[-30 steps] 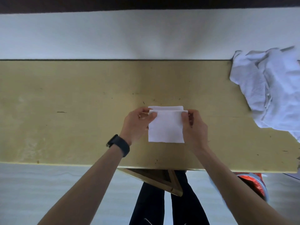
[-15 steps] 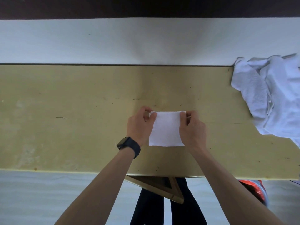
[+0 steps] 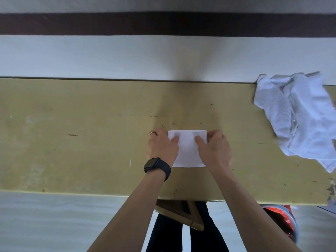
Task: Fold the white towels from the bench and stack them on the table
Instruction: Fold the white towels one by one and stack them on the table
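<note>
A small folded white towel (image 3: 188,151) lies flat on the yellow table (image 3: 81,142), near the middle of its width and a little closer to the near edge. Both hands rest on it. The left hand (image 3: 162,146) covers the towel's left edge with its thumb laid on the cloth near the top left corner; a ring (image 3: 152,132) shows on one finger and a dark watch (image 3: 157,167) sits on the wrist. The right hand (image 3: 214,149) covers the right edge — its thumb presses down on the cloth near the top right corner, and the fingers curl around the far corner. Both hands are partly curled, gripping the towel's side edges rather than spread flat. At the table's far right end a heap of crumpled white towels (image 3: 300,117) lies well apart from the folded one — part of it hangs past the right side of the frame.
</note>
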{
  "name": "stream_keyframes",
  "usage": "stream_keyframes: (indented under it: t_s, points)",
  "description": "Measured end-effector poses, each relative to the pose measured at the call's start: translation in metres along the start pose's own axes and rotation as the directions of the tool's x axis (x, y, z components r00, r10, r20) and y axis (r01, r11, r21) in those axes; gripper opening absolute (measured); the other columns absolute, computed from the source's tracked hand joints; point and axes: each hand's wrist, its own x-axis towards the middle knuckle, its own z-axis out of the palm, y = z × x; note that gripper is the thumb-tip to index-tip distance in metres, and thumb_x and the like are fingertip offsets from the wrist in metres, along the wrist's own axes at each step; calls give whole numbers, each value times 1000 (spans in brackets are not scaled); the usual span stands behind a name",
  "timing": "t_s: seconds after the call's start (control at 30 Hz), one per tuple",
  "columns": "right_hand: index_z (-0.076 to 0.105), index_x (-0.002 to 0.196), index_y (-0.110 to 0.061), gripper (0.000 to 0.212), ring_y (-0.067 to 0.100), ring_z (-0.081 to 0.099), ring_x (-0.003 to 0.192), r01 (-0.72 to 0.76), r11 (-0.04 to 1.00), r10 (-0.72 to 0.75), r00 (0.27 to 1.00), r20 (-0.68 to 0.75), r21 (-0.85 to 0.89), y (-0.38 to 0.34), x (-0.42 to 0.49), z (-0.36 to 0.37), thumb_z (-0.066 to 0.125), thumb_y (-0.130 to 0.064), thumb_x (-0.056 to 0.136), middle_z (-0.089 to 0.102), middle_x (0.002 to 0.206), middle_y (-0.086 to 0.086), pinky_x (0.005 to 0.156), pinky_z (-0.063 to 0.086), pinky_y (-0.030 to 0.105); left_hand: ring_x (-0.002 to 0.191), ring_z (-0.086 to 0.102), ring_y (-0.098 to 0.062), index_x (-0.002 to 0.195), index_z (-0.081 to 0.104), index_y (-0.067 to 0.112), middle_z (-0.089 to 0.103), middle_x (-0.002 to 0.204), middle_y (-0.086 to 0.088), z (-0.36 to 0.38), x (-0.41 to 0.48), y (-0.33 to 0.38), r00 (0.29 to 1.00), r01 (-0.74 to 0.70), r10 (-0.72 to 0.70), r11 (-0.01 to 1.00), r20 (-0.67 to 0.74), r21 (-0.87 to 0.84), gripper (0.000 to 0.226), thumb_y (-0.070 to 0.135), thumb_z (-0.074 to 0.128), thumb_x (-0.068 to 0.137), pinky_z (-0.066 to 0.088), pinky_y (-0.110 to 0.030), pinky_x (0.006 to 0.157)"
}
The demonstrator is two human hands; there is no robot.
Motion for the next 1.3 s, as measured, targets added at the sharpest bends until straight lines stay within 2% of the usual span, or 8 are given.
stream_keyframes:
  t_s: [0.2,0.33,0.47,0.67,0.8,0.93,1.13,1.3]
  points:
    - [59,102,-22,19,21,58,86,-125,970,86,978,188,209,-9,12,-14,66,-32,87,65,96,-3,72,44,29,105,55,-31,117,52,9,53,117,-10,-5,1,12,996,64,-58,994,65,-90,31,33,54,96,49,-41,87]
    - [66,119,-17,36,19,65,98,-80,943,0,971,241,324,-2,5,-26,69,-30,86,69,106,-4,85,54,36,94,58,-28,110,46,14,62,106,-7,-7,-10,7,996,51,-30,962,78,-270,24,30,58,96,51,-39,81]
    - [70,100,-17,17,23,67,91,19,930,-117,962,245,368,3,-6,-48,71,-28,87,71,91,1,80,54,38,92,60,-16,111,60,19,65,103,4,-27,-27,-1,991,67,-2,876,136,-478,23,29,67,91,46,-21,72]
    - [72,90,-23,14,14,67,92,325,832,-444,876,189,449,-20,-45,-107,80,-18,80,72,97,-2,73,47,22,92,64,-8,90,67,32,70,96,12,-107,-97,-13,971,-230,180,888,-160,-397,16,23,77,82,43,-15,75]
    - [66,87,-37,28,-2,61,98,615,666,-713,691,118,423,-54,-103,-159,82,-15,79,65,107,-18,74,45,20,97,63,-2,95,67,39,69,107,16,-168,-173,-30,939,-281,177,888,-293,-363,15,33,75,84,50,-25,82]
    - [68,95,-39,22,-7,59,105,771,463,-885,430,180,437,-88,-180,-190,77,-22,84,66,109,-29,81,44,18,96,63,5,94,69,30,72,100,20,-215,-264,-65,866,-356,104,815,-488,-458,13,22,75,86,44,-13,77]
    - [70,93,-20,10,1,68,86,776,270,-946,104,306,571,-127,-336,-168,74,-12,88,74,88,-15,77,49,16,84,66,-8,95,69,11,72,90,2,-247,-417,-163,747,-438,-163,609,-644,-662,21,26,77,83,52,-26,74]
    - [70,84,-14,8,6,59,67,690,268,-887,-95,452,672,-108,-491,-99,73,-19,89,68,71,-1,68,45,24,90,70,-15,95,75,14,74,96,-6,-221,-549,-268,671,-421,-440,437,-597,-795,22,35,71,90,55,-30,80]
